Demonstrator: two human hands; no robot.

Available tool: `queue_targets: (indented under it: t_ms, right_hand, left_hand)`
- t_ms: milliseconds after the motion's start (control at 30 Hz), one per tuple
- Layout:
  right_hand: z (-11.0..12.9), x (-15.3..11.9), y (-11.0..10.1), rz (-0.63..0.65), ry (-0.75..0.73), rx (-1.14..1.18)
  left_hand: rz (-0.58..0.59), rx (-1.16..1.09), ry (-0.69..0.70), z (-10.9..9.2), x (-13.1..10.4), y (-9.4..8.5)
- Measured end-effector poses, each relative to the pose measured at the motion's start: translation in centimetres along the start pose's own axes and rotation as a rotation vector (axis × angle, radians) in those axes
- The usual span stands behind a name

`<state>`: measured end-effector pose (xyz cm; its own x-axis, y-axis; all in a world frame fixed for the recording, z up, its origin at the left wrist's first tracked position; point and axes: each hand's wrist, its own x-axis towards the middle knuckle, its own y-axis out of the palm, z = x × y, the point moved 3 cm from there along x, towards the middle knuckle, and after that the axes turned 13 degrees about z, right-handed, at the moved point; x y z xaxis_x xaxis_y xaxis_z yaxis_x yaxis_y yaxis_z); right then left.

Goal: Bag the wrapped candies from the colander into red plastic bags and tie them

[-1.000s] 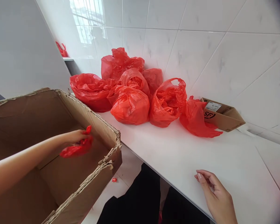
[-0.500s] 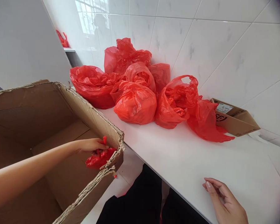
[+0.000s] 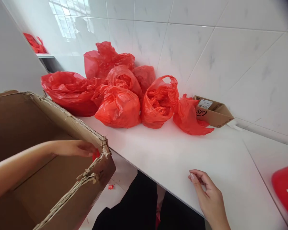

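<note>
"Less of the red plastic bag (image 3: 95,155) shows at the left hand (image 3: 80,147) than half a second ago. And the view has swung, bringing that red labelled object (image 3: 284,183) in at the right."

"So where is the bag?"

"Inside the cardboard carton (image 3: 88,196), by its torn near-right corner. Take twelve o'clock as straight ahead: the red patch sits at three from the left fingertips, just beside them."

"Are they gripping it?"

"I can't tell. The fingers reach out slightly bent, and the rim cuts off the rest. I can't read the bag's long axis either. The left hand is much the nearer one."

"How much room has it?"

"The ragged rim closes it in from one round to five. Open space inside the carton runs from seven to ten."

"And beyond the rim?"

"The white table (image 3: 153,153), its front edge slanting from eleven down to five. Along the back, filled red bags: a wide slumped one (image 3: 69,92), a rounded one in front (image 3: 120,107), one with its handle loop up (image 3: 159,102), then a limp one (image 3: 189,115) against the SF box (image 3: 214,118)."

"The right hand (image 3: 207,195)?"

"Over the table, well apart from the carton. Fingers loosely curled, thumb near the forefinger, nothing visible in them. White tabletop lies from ten to one."
</note>
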<state>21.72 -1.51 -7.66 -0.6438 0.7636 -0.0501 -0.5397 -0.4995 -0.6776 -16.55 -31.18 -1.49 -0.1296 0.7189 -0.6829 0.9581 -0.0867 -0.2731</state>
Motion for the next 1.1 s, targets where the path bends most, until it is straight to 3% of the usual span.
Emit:
queue_targets:
  t_ms: [100, 167, 267, 333, 500, 600, 667, 800, 933, 1000, 1100]
  right_hand:
    - [0.2, -0.1, 0.0, 0.028, -0.029, 0.038]
    - [0.3, -0.1, 0.0, 0.043, -0.039, 0.06]
    - [0.6, 0.0, 0.0, 0.048, -0.048, 0.078]
    - [0.8, -0.1, -0.1, 0.056, -0.06, 0.097]
    - [1.5, -0.3, -0.2, 0.062, -0.092, 0.197]
    - [1.9, -0.4, -0.5, 0.029, -0.107, 0.268]
    - [2.2, -0.5, -0.6, 0.034, -0.109, 0.3]
    - [2.4, -0.5, -0.7, 0.068, -0.109, 0.31]
    - [1.9, -0.3, -0.5, 0.067, -0.105, 0.314]
    - [1.7, -0.2, -0.4, 0.078, -0.113, 0.322]
    - [1.5, 0.0, -0.2, 0.086, -0.149, 0.33]
  left_hand:
    - [-0.008, 0.007, -0.129, -2.1, -3.1, -1.7]
    - [-0.019, 0.054, -0.118, -4.0, -5.0, -2.9]
    - [-0.107, 0.234, -0.009, -8.7, -6.6, -3.4]
    - [-0.227, 0.369, 0.079, -12.8, -6.3, -2.7]
    - [-0.542, 0.735, 0.428, -23.3, -0.8, 0.0]
    - [-0.703, 0.965, 0.558, -27.7, 4.1, 0.9]
    - [-0.73, 0.982, 0.571, -29.9, 7.4, 1.7]
    - [-0.646, 1.016, 0.532, -32.7, 13.3, 5.3]
    - [-0.516, 1.057, 0.359, -33.5, 17.9, 9.0]
    - [-0.478, 1.053, 0.292, -33.1, 19.0, 10.3]
    - [-0.445, 1.029, 0.271, -31.4, 18.9, 12.6]
